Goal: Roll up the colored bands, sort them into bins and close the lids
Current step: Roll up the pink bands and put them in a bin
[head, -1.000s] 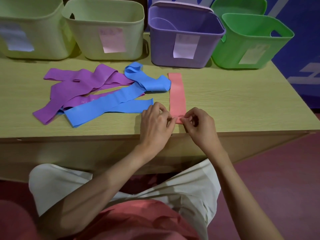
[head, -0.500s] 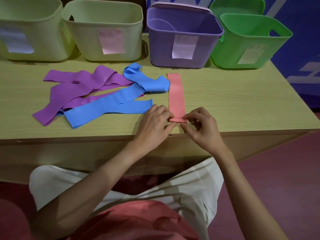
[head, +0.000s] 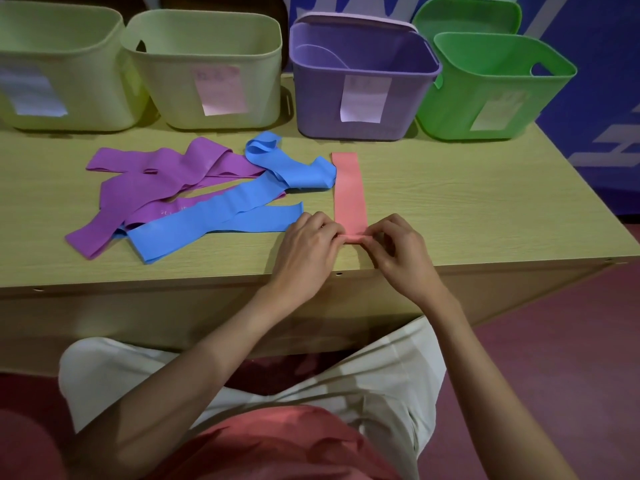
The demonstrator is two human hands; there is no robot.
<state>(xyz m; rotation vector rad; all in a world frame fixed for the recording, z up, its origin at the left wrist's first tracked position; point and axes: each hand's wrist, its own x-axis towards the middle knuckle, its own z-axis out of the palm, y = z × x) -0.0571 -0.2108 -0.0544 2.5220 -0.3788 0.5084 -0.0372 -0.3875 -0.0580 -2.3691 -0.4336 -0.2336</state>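
A pink band (head: 348, 188) lies straight on the table, its near end turned into a small roll. My left hand (head: 306, 247) and my right hand (head: 398, 252) pinch that roll from either side with their fingertips. Left of it a blue band (head: 221, 213) crosses over a purple band (head: 149, 188), both loose and flat. Along the back stand two pale yellow-green bins (head: 65, 32) (head: 207, 36), a purple bin (head: 363, 109) and a green bin (head: 460, 109), all open, each with a paper label.
The wooden table (head: 467, 209) has its front edge just under my hands. A purple lid (head: 349, 20) leans behind the purple bin and a green lid (head: 464, 13) behind the green one. A blue wall panel is at the right.
Both hands have rolled the pink band's near end a little further away from me, so the roll is slightly thicker and the flat part shorter.
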